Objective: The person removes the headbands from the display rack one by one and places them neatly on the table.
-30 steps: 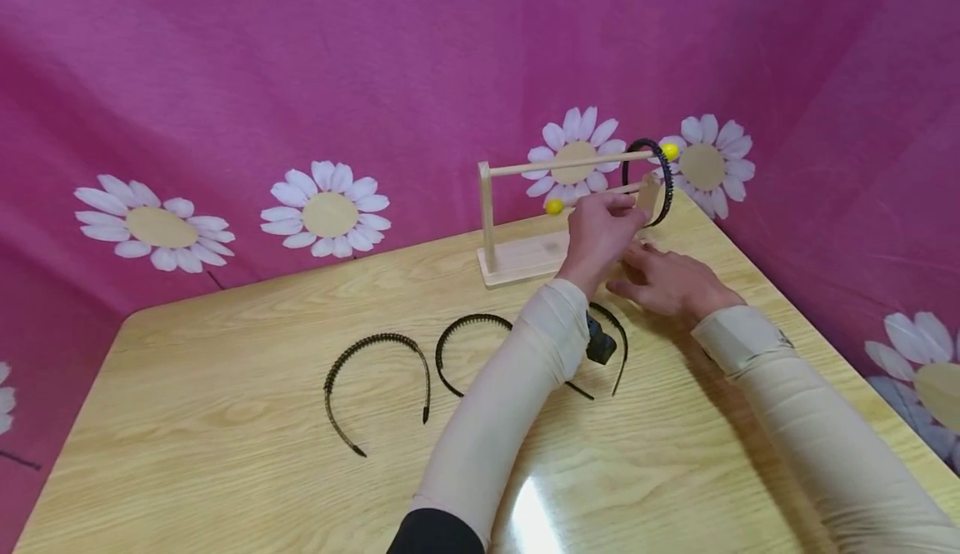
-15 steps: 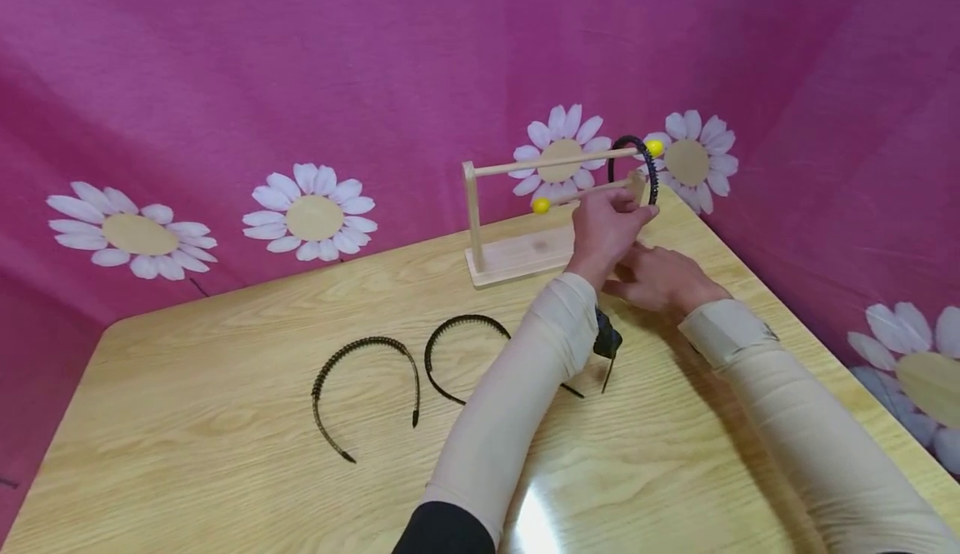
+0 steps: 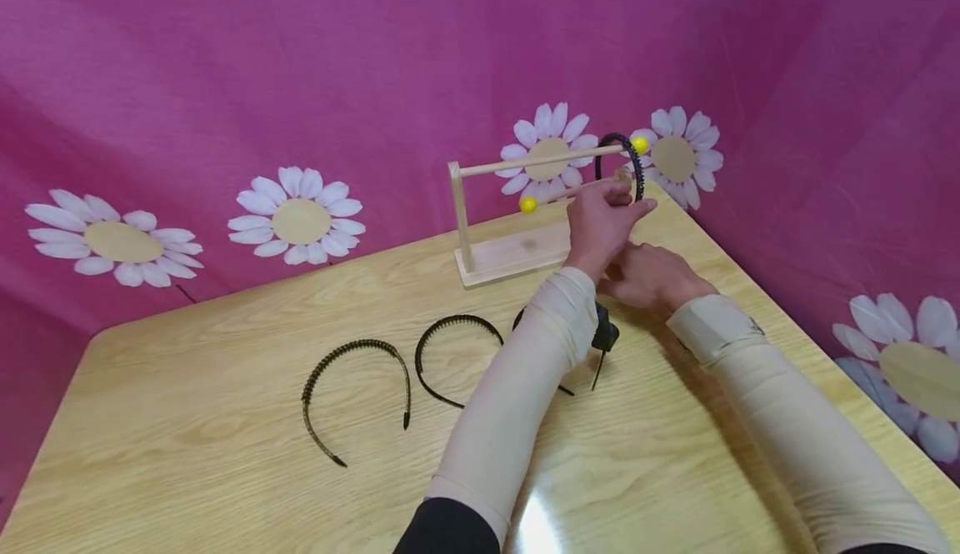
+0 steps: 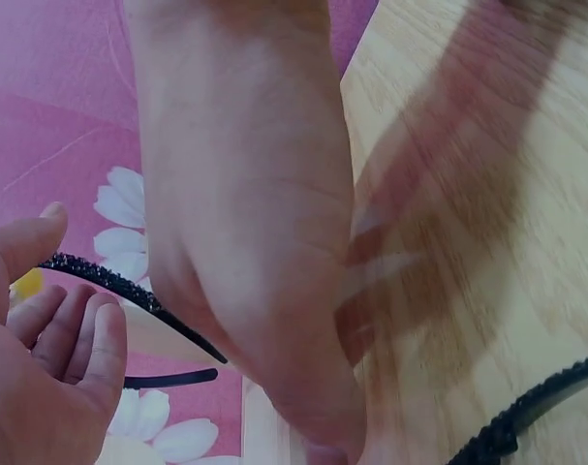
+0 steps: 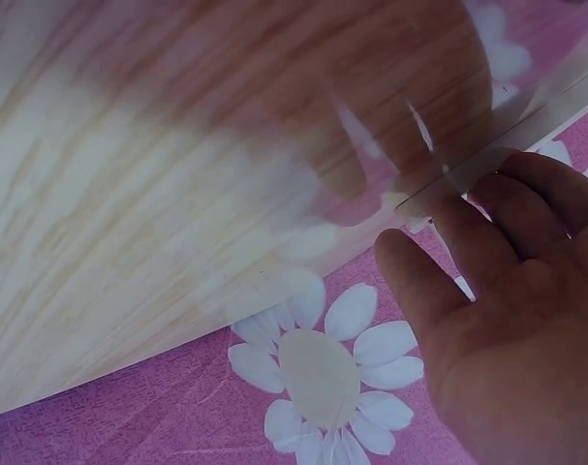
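A wooden headband stand (image 3: 498, 256) has two bars tipped with yellow balls. From its upper bar, close to the yellow ball (image 3: 639, 145), hangs a black beaded headband (image 3: 639, 172). My left hand (image 3: 600, 221) is at the lower side of this headband, thumb spread away from the loosely bent fingers. In the left wrist view the beaded headband (image 4: 129, 289) runs between the thumb and fingers of that hand (image 4: 42, 368). Below it, my right hand (image 3: 652, 275) is at the stand's right end, partly hidden. The right wrist view shows its relaxed fingers (image 5: 419, 281) along a wooden edge.
On the wooden table (image 3: 187, 421) lie a brownish headband (image 3: 306, 396) and a black one (image 3: 418, 358). Another headband (image 3: 597, 371) is mostly hidden by the left forearm. Pink flowered cloth (image 3: 412, 54) hangs behind the table and at its right.
My left thumb has moved away from the headband. The hanging headband stays on the upper bar. The right hand keeps its place by the stand, while the whole head view has shifted slightly.
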A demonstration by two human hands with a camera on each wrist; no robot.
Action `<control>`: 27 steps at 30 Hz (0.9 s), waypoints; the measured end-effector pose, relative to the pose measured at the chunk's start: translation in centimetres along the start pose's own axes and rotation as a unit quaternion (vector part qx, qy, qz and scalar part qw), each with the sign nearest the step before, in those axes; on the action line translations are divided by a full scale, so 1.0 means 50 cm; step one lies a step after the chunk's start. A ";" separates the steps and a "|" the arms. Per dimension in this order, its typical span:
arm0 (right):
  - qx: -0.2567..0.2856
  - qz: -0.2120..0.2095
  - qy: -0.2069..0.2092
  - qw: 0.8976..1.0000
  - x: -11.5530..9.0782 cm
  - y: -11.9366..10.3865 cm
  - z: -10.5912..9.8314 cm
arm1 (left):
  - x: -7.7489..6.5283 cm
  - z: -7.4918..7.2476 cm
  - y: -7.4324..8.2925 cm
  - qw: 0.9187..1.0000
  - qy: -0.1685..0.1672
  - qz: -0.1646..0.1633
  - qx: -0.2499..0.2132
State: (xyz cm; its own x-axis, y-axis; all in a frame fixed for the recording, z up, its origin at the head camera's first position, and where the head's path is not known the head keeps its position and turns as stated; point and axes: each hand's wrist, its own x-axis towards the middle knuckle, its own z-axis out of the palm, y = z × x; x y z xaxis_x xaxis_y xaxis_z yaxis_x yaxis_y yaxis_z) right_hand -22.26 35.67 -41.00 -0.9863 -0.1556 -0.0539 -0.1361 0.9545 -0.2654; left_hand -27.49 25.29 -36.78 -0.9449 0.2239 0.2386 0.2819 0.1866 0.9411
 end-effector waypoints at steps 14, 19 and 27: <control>-0.007 0.024 -0.012 1.000 0.004 -0.005 -0.005 | 0.005 0.010 0.009 0.997 -0.008 0.035 0.069; -0.004 0.027 -0.013 1.000 0.005 -0.006 -0.005 | 0.008 0.000 0.012 0.993 -0.005 0.073 0.091; 0.005 0.025 -0.008 1.000 0.004 -0.007 -0.002 | 0.011 -0.014 0.026 0.993 -0.008 0.085 0.081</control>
State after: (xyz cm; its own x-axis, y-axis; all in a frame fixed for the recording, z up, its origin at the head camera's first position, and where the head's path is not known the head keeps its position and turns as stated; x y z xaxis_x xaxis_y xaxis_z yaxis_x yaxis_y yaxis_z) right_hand -22.41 35.35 -40.81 -0.9903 -0.1117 -0.0822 -0.0855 0.9585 -0.2720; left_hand -27.77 24.97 -35.26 -0.8793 0.2803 0.3850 0.4607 0.2958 0.8368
